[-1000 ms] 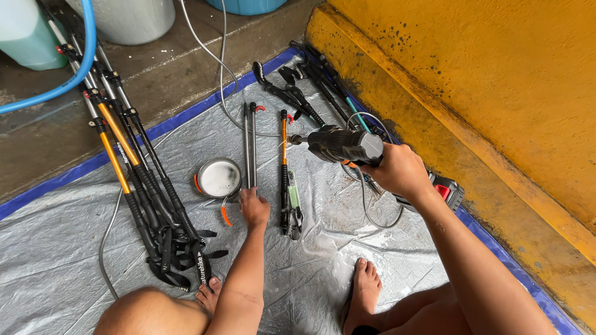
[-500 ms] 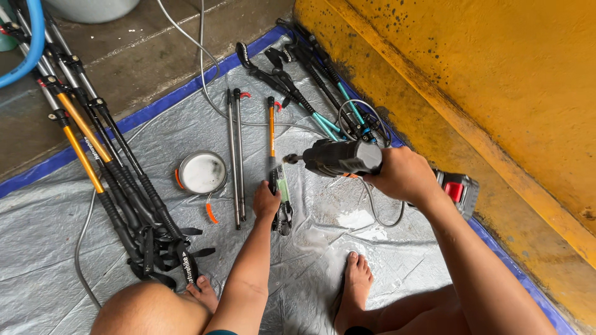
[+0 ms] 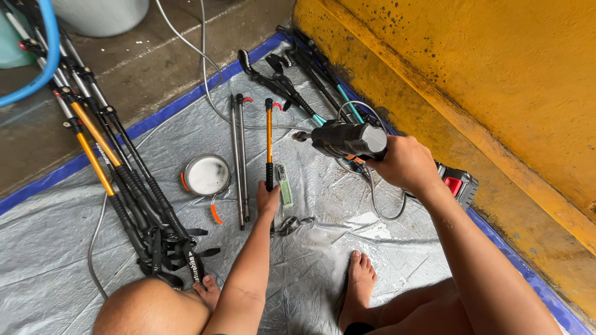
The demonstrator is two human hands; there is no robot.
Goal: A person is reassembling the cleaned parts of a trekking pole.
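Tarpaulin (image 3: 372,260): grey plastic sheet with a blue edge, spread on the concrete floor beneath both hands and all parts; a yellow wall (image 3: 496,80) rises beyond the right-hand fingers.
Pole bundle (image 3: 124,186): black and orange trekking poles with straps, lying well apart from the left-hand fingers, on their far left side.
Second pole group (image 3: 298,87): black and teal poles lying beyond the drill's nose, past the right-hand fingers.
Cordless drill (image 3: 347,139): black body held above the sheet, chuck pointing left toward the orange pole; its red and black battery base (image 3: 456,183) shows behind the right wrist.
Right hand (image 3: 403,164): fingers wrapped around the drill's grip, closed on it.
Left hand (image 3: 268,200): fingers curled down onto the lower black end of the orange pole section, pressing or pinching it against the sheet; whether they fully enclose it cannot be told.
Orange pole section (image 3: 269,142): thin orange shaft with black ends, running straight away from the left fingertips.
Grey shafts (image 3: 239,161): two bare metal tubes side by side, just left of the left-hand fingers.
Round tin (image 3: 207,175): shallow dish with pale contents, further left of those tubes.
Green strip (image 3: 285,186): small pale green piece just right of the left-hand fingers.
Orange clip (image 3: 215,214): small curved piece near the tin, left of the left wrist.
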